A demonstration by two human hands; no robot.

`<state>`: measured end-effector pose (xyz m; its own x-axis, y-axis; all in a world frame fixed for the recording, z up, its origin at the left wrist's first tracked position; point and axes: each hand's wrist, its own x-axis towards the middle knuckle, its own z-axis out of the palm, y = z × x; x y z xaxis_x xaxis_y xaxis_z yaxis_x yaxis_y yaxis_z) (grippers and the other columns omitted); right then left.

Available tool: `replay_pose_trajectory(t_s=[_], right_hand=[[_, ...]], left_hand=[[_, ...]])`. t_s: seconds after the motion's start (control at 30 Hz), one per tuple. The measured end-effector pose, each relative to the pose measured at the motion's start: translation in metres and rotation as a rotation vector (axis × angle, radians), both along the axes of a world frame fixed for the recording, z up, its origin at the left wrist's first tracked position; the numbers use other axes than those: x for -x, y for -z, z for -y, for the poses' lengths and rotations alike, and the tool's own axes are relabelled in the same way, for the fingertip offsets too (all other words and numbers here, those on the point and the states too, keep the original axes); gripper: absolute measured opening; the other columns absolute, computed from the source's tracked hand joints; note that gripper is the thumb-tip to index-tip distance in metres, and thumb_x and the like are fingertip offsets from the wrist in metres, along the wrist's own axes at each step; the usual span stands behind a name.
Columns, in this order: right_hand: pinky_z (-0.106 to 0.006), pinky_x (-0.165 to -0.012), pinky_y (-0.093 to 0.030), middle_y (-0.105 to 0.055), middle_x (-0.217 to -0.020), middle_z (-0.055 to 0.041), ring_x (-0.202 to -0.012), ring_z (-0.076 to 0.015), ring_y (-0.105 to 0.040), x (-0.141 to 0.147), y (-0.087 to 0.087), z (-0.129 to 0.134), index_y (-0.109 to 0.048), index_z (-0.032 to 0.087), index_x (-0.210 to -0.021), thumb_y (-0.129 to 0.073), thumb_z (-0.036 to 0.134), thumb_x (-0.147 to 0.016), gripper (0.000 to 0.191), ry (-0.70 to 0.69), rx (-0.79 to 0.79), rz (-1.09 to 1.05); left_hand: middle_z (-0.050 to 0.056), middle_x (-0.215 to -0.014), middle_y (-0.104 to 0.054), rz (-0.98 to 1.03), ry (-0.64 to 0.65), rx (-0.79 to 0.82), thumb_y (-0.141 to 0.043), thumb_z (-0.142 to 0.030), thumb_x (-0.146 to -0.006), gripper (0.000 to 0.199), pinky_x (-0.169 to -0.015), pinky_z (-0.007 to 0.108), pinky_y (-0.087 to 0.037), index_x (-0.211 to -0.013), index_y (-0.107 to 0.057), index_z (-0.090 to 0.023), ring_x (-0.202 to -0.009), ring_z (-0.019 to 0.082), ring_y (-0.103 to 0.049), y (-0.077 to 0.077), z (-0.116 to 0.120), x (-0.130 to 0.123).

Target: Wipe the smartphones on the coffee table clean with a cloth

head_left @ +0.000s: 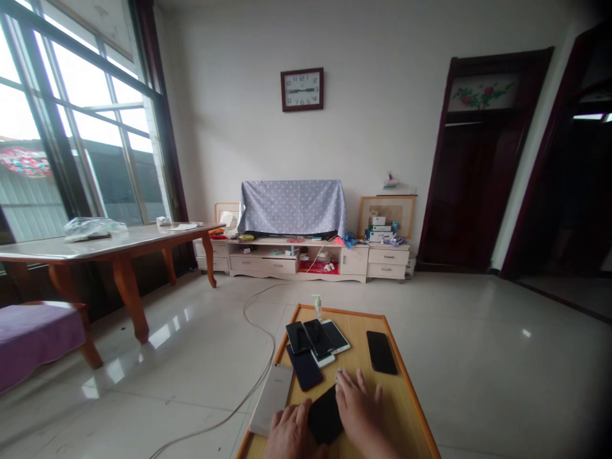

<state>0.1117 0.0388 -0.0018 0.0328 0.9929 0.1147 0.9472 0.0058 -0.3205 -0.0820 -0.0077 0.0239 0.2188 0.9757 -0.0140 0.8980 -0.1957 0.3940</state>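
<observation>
A black phone (326, 415) lies between my hands on the wooden table (356, 322). My left hand (288, 432) is closed at its left edge, fingers together. Across its right side lies my right hand (359, 403), fingers spread, with a small whitish thing (339, 375) at the fingertips, too small to make out. Just beyond, a dark blue phone (305, 368), two black-screened phones (297, 338) (318, 338) and a white-edged one (336, 336) overlap in a pile. A silver tablet-like device (272, 398) is at the left edge; another black phone (381, 352) lies apart on the right.
A pump bottle (318, 307) stands at the table's far edge. A cable (246, 398) curves over the floor to the left. Farther off are a low cabinet (354, 264) with a cloth-covered object (292, 207) on it, and a large table (109, 248) at the left.
</observation>
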Motion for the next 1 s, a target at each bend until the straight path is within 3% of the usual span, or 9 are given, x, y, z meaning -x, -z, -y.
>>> replay_pose_trajectory(t_s=[0.13, 0.33, 0.53, 0.77, 1.0], right_hand=[[-0.077, -0.113, -0.011, -0.041, -0.157, 0.0006, -0.151, -0.0356, -0.023, 0.002, 0.005, 0.010, -0.045, 0.035, -0.150, -0.021, 0.044, -0.103, 0.054, 0.018, 0.009, 0.040], [-0.072, -0.117, -0.010, -0.043, -0.155, 0.0034, -0.151, -0.0327, -0.024, 0.013, 0.007, 0.035, -0.049, 0.042, -0.146, -0.028, 0.047, -0.102, 0.049, -0.185, 0.055, -0.011], [-0.078, -0.113, -0.011, -0.041, -0.157, -0.0003, -0.151, -0.0362, -0.023, -0.011, -0.001, 0.023, -0.044, 0.034, -0.151, -0.022, 0.044, -0.103, 0.053, 0.012, -0.002, 0.033], [-0.071, -0.118, -0.011, -0.049, -0.150, 0.0028, -0.148, -0.0338, -0.032, 0.020, 0.001, 0.048, -0.054, 0.043, -0.142, -0.037, 0.043, -0.101, 0.044, -0.272, 0.059, -0.082], [-0.078, -0.113, -0.009, -0.045, -0.154, 0.0004, -0.149, -0.0361, -0.027, -0.020, -0.003, 0.031, -0.052, 0.036, -0.145, -0.025, 0.047, -0.103, 0.051, -0.014, -0.013, -0.008]], left_hand=[[0.008, -0.136, -0.064, 0.043, 0.013, -0.023, -0.068, -0.044, -0.066, 0.082, -0.110, 0.036, -0.032, -0.143, -0.052, -0.020, -0.128, 0.028, -0.052, 0.005, -0.003, 0.002], [0.006, -0.130, -0.067, 0.064, -0.002, -0.079, -0.065, -0.047, -0.070, 0.072, -0.107, 0.036, -0.034, -0.137, -0.056, -0.023, -0.123, 0.026, -0.056, 0.007, -0.001, 0.000], [0.008, -0.137, -0.063, -0.005, 0.004, -0.050, -0.064, -0.045, -0.070, 0.075, -0.112, 0.037, -0.031, -0.140, -0.053, -0.022, -0.129, 0.028, -0.052, 0.001, 0.000, -0.004], [0.006, -0.132, -0.067, 0.007, -0.006, -0.034, -0.057, -0.040, -0.076, 0.063, -0.107, 0.035, -0.035, -0.136, -0.056, -0.023, -0.124, 0.024, -0.056, -0.012, 0.002, -0.009], [0.009, -0.137, -0.063, -0.021, 0.011, -0.017, -0.062, -0.043, -0.070, 0.074, -0.112, 0.038, -0.031, -0.140, -0.054, -0.018, -0.131, 0.027, -0.052, -0.011, 0.002, -0.010]])
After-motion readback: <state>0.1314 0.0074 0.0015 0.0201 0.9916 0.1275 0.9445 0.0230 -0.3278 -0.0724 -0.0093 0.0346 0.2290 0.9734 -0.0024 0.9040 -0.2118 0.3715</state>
